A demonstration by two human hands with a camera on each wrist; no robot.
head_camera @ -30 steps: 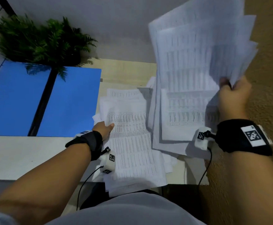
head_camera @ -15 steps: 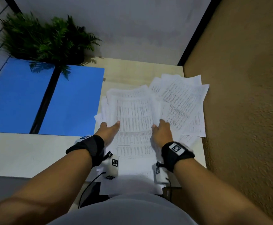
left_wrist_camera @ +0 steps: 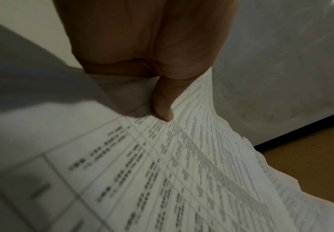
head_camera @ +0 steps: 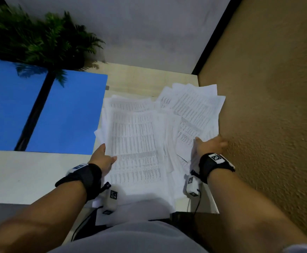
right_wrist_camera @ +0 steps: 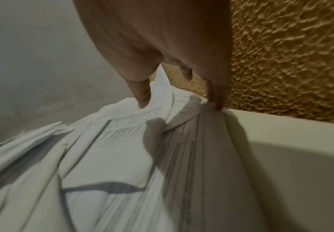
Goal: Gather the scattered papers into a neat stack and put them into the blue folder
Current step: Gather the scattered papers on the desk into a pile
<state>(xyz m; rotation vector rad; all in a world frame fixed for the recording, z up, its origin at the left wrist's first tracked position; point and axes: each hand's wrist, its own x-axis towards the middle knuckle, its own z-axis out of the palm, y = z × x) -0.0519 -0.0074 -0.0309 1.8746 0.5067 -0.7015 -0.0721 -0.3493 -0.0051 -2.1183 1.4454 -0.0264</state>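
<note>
A loose pile of printed white papers (head_camera: 136, 139) lies fanned out on the table, just right of the open blue folder (head_camera: 68, 114). My left hand (head_camera: 105, 157) holds the pile's left edge; in the left wrist view its thumb (left_wrist_camera: 162, 108) presses on the top sheet of the papers (left_wrist_camera: 182, 172) with the fingers underneath. My right hand (head_camera: 210, 145) is at the pile's right edge. In the right wrist view its fingers (right_wrist_camera: 215, 97) point down, straight, against the edge of the papers (right_wrist_camera: 102, 157), with the thumb touching the top.
A green potted plant (head_camera: 39, 39) stands at the back left, its fronds over the folder. A rough tan wall (head_camera: 267, 106) runs close along the table's right edge. Bare white tabletop (head_camera: 21, 176) lies in front of the folder.
My right hand brought down the raised bundle of sheets onto the pile, then moved to the pile's right edge. My left hand took hold of the left edge.
</note>
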